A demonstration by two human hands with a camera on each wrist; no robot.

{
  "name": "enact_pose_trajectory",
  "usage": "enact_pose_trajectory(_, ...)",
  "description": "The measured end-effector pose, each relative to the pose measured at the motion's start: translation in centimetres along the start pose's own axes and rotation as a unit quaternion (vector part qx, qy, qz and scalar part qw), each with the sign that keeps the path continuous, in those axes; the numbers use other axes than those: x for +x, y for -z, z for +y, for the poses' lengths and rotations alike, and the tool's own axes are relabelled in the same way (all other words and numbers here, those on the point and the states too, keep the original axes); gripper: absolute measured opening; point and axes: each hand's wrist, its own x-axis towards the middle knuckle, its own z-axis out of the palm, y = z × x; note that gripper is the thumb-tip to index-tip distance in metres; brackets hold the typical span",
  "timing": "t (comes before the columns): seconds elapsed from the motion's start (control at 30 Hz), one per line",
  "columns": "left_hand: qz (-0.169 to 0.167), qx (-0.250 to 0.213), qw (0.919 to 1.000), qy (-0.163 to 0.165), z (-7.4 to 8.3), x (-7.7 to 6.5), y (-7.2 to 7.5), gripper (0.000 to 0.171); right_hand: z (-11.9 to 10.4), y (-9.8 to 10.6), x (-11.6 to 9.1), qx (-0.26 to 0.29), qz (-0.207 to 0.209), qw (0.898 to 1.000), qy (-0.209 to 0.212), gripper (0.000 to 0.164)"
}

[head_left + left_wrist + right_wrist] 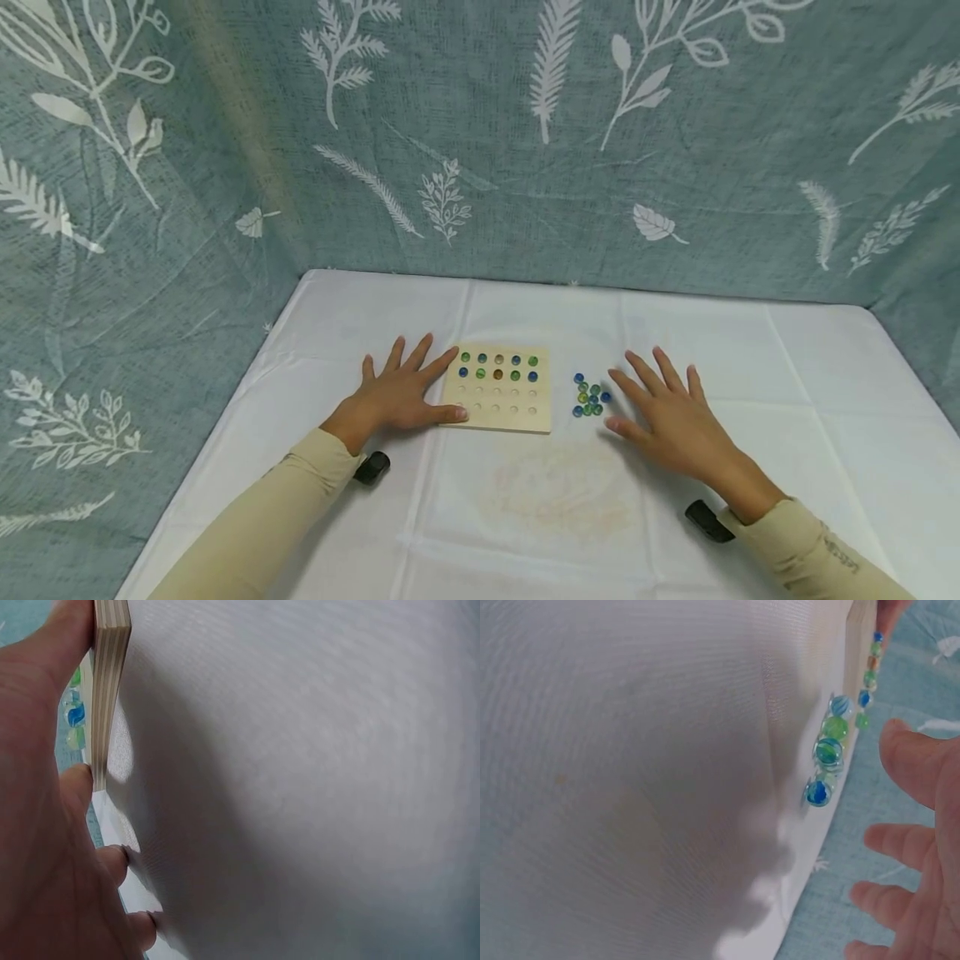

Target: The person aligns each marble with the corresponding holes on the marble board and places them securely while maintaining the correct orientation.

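A pale wooden board [497,400] with rows of round hollows lies on the white cloth. Glass marbles [498,375] fill its two far rows, while the two near rows are bare. My left hand [397,396] is spread at the board's left side, thumb on the near left corner and index fingertip at the far left corner. To the right of the board, several loose blue and green marbles [588,396] sit in a cluster. Beside them my right hand [675,425] is spread with nothing in it; the right wrist view shows its thumb and fingers apart from the marbles [829,750].
A white cloth [525,517] with fold creases and a faint brownish stain covers the table. Behind and at both sides hangs a teal curtain [487,208] with white leaf patterns. Dark wrist devices [708,521] sit under both sleeves.
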Motion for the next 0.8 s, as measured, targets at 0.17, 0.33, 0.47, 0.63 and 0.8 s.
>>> enact_pose_trajectory(0.17,-0.001,-0.004,1.0,-0.006,-0.1,0.2,-0.2,0.104,0.1,-0.1,-0.2,-0.007,0.007,1.0,0.002,0.068)
enact_pose_trajectory(0.33,-0.004,-0.006,1.0,0.001,-0.3,0.2,-0.3,0.104,0.4,-0.5,0.2,-0.003,0.007,1.0,0.018,0.065)
enact_pose_trajectory(0.47,-0.007,-0.016,0.9998,0.002,-0.3,0.1,-0.4,0.104,0.7,-0.5,0.4,0.01,0.0,1.0,0.02,0.063)
enact_pose_trajectory(0.63,-0.012,-0.019,0.9997,-0.001,-0.4,0.2,-0.6,0.104,0.9,-0.6,0.5,0.045,-0.01,0.999,0.023,0.06)
enact_pose_trajectory(0.8,-0.014,-0.022,0.9997,-0.005,-0.7,0.4,-0.8,0.105,1.3,-1.0,0.9,0.094,0.001,0.995,0.019,0.051)
